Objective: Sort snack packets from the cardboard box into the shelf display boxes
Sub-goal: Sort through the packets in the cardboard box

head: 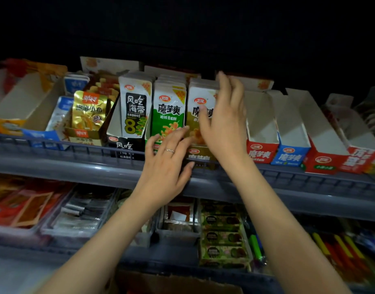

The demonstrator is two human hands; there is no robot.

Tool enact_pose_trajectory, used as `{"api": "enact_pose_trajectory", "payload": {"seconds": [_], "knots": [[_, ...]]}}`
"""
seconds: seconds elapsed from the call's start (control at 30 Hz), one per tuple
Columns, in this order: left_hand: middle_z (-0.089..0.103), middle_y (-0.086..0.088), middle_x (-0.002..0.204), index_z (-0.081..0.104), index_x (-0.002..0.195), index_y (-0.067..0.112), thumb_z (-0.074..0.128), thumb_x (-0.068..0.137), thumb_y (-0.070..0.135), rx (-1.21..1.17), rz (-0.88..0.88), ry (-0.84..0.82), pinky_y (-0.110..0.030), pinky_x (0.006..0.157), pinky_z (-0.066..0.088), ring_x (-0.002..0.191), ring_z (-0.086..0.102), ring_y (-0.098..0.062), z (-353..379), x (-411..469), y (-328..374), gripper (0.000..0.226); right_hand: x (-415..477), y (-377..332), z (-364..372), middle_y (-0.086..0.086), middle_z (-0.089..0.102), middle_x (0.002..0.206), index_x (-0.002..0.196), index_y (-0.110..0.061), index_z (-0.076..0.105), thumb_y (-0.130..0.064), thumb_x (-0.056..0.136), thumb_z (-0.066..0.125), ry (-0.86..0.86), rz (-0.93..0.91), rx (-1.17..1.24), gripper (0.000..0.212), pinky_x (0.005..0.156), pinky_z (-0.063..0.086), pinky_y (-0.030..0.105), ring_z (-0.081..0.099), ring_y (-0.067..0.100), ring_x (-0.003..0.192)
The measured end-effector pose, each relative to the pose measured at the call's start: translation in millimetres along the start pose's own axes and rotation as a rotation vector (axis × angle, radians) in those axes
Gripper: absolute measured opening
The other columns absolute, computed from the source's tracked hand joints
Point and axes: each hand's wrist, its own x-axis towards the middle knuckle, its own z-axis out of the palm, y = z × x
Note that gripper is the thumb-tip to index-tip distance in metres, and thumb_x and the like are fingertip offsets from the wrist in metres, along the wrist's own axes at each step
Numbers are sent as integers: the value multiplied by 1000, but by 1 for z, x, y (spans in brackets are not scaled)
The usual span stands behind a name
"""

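Note:
A row of olive-brown snack packets (198,96) stands upright in its olive display box (200,158) on the upper shelf. My right hand (224,124) covers the front packet, with the fingers reaching over the top of the stack and the thumb on the packet's face. My left hand (167,164) lies lower and to the left, its fingers straight, the tips touching the bottom of the front packet where it meets the green packets (167,111). A ring shows on one finger. The brown cardboard box (171,283) is just visible at the bottom edge.
Left of the green packets stand black-and-white packets (135,107) and gold ones (89,113). To the right sit empty red (260,153) and blue (290,158) display boxes. A grey shelf rail (76,164) runs across the front. The lower shelf holds more snacks (222,234).

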Motion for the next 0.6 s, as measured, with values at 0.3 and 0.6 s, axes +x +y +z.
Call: {"api": "enact_pose_trajectory", "payload": {"seconds": [0.3, 0.6], "knots": [[61, -5, 105, 61, 104, 14, 40, 89, 32, -149, 249, -335, -34, 74, 44, 93, 60, -25, -31, -61, 20, 32, -116, 11, -47, 11, 61, 80, 76, -4, 63, 1, 78, 46, -111, -482, 147, 17, 68, 36, 35, 50, 25, 74], [62, -6, 109, 57, 114, 17, 43, 98, 29, -8, 317, -1215, -34, 71, 47, 95, 59, -24, -5, -206, 38, 25, -340, 37, -70, -1, 63, 101, 95, -16, 66, -10, 89, 45, -1371, -120, 104, 22, 72, 44, 29, 59, 17, 92]]}}
